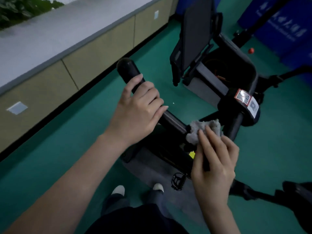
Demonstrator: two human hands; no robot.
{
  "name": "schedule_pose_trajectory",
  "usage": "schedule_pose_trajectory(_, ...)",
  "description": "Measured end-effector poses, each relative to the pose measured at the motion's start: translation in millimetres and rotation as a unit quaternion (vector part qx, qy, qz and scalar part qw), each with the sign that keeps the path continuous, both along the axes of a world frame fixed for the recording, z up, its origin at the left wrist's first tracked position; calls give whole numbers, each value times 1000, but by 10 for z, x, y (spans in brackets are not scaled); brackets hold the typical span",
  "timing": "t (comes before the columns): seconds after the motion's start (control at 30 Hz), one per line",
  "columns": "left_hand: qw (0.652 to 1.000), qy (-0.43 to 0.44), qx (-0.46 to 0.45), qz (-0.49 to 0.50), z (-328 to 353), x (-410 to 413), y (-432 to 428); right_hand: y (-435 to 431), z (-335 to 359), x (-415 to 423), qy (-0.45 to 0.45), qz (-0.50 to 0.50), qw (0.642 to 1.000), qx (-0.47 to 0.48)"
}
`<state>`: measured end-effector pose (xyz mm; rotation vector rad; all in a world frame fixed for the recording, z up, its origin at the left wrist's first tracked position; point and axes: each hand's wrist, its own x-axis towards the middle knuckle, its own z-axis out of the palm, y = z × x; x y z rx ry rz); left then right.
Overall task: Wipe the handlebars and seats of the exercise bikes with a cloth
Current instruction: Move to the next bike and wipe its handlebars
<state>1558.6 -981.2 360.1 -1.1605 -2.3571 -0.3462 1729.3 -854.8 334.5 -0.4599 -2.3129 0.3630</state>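
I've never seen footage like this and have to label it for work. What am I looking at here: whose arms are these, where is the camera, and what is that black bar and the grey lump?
The camera sits on a person's head and looks down, so the two bare arms are the wearer's own, and their shoes show below on the green floor. The black bar is the handlebar of an exercise bike. The left hand grips its padded end, seemingly steadying it. The right hand presses a crumpled grey cloth against the bar near the middle joint, wiping it. Beyond stands the bike's dark screen, and a square code sticker sits on the centre clamp. A pedal shows by the feet.
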Motion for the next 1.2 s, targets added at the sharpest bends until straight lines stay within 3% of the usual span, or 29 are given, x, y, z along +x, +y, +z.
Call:
schedule_pose_trajectory(0.17, 998, 0, -42, -51, 10, -74, -115, -200, -227, 22, 107, -167, 980, -24)
schedule_pose_trajectory(0.37, 991, -8, -52, -122, 97, -190, -201, -514, -357, -293, 263, -276, 913, -145)
schedule_pose_trajectory(0.47, 987, -9, -57, -147, 121, -229, -223, -620, -376, -440, 299, -287, 898, -146)
schedule_pose_trajectory(0.63, 982, -13, -67, -178, 162, -302, -245, -958, -378, -872, 306, -242, 911, -137)
schedule_pose_trajectory(0.83, 979, -46, -54, -191, 263, -318, -260, -1162, -382, -1202, 336, -225, 898, -172)
schedule_pose_trajectory(1.07, 978, -60, -50, -193, 256, -291, -276, -1082, -483, -1097, 421, -278, 835, -220)
schedule_pose_trajectory(1.2, 978, -66, -51, -192, 256, -293, -275, -1099, -463, -1151, 409, -272, 843, -220)
